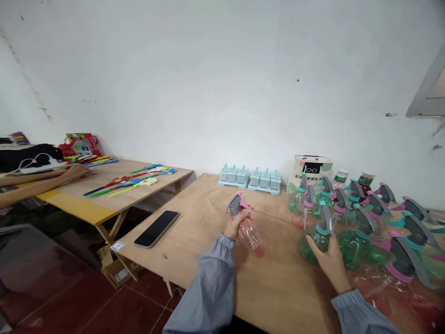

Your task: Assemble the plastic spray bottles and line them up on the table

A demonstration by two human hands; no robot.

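Observation:
My left hand (239, 223) is wrapped around the neck of a clear pink spray bottle (253, 239), which is tilted with its grey and pink spray head (236, 204) leaning left. Its base is over the near middle of the table. To the right, my right hand (328, 260) grips a green spray bottle (311, 247) with a grey and teal head, thumb on the near left side and the fingers partly hidden. Beyond and beside that hand stand several more pink and green spray bottles (358, 246), close together.
Two light-blue ice-pop moulds (264, 182), a paper bag (295, 174) and two capped bottles (365, 180) stand by the wall. A phone (156, 228) lies at the table's left. On another table, another person's hands (74, 172) rest near colourful flower sticks (139, 181).

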